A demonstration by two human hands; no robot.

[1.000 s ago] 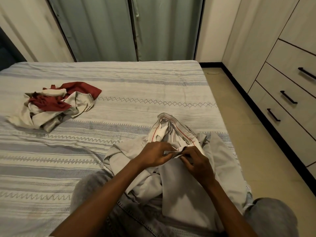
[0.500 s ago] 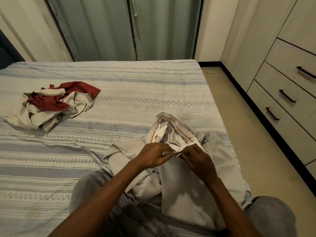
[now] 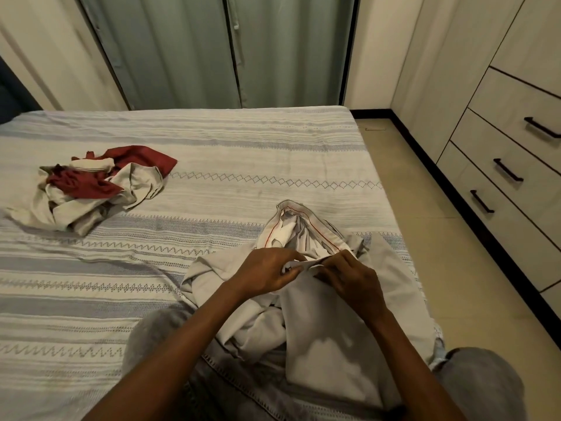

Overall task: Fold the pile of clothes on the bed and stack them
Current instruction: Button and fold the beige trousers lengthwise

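Both hands, left hand (image 3: 267, 273) and right hand (image 3: 349, 276), pinch the waistband of the grey trousers (image 3: 328, 329) near the bed (image 3: 212, 208) edge. Soft, limp cloth; best held at the stiffer waistband.

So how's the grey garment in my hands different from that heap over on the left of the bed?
The grey garment is one plain colour; the heap mixes red and beige. Both hands pinch the garment's waistband; nothing touches the heap. The garment lies near, the heap farther left. Both are unfolded.
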